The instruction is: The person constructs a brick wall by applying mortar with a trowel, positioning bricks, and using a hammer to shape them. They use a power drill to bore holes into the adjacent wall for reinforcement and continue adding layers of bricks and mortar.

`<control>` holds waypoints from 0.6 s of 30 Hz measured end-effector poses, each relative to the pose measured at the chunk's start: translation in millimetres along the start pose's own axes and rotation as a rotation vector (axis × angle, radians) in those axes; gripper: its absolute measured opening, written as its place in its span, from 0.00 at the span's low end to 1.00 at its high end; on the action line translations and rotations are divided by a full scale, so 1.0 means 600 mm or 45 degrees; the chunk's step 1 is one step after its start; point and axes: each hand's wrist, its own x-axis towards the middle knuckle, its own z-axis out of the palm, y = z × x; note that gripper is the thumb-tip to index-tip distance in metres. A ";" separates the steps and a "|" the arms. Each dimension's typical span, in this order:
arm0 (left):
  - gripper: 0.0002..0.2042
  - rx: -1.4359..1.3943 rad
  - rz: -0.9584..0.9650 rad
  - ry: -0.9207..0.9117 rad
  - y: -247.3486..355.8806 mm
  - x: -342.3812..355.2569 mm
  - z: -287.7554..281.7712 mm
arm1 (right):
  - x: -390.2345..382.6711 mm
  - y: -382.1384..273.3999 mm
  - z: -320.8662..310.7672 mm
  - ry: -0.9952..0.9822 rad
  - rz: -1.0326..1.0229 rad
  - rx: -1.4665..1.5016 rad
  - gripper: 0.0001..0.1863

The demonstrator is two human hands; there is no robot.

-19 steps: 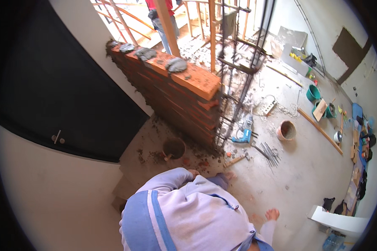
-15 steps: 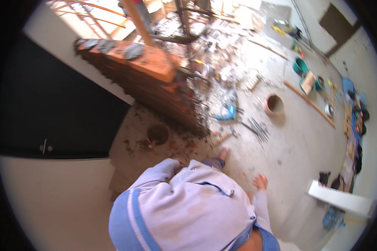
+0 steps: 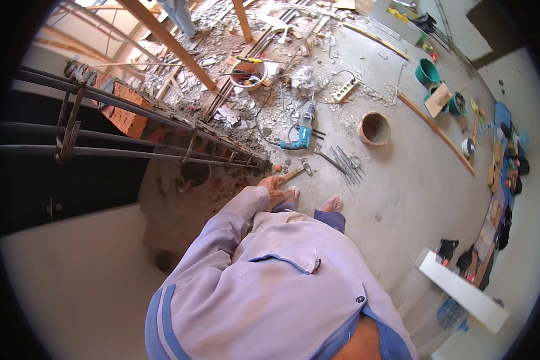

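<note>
Wooden-handled hammer by left hand; can't tell whether it grips anything. Right hand out of sight. Best: sleeve clear of rebar cage.

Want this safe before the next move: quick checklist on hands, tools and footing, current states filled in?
1. Left hand free: cannot tell; it overlaps the hammer's handle end in view, but grip and contact are unclear.
2. Right hand visible: not ok; out of view.
3. Blue power drill set down, no hand on it: ok; lying on the floor.
4. Drill unplugged from the power strip: cannot tell.
5. Floor ahead of the feet clear: not ok; the hammer and loose metal rods lie there.
6. Round bucket upright: ok.
</note>
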 end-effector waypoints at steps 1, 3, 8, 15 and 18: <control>0.32 -0.042 -0.134 0.025 0.037 0.003 -0.005 | 0.030 -0.010 -0.012 -0.044 -0.034 -0.063 0.08; 0.32 -0.099 -0.145 0.135 0.043 0.006 0.007 | 0.090 -0.040 -0.027 -0.132 -0.127 -0.190 0.06; 0.29 -0.143 -0.531 0.379 -0.036 -0.058 0.111 | 0.253 -0.225 -0.128 -0.201 -0.451 -0.282 0.08; 0.27 -0.597 -0.685 0.495 -0.110 -0.174 0.321 | 0.389 -0.639 -0.320 -0.071 -0.541 0.087 0.11; 0.23 -1.003 -0.572 0.639 -0.129 -0.175 0.401 | 0.398 -0.743 -0.331 -0.084 -0.531 0.053 0.11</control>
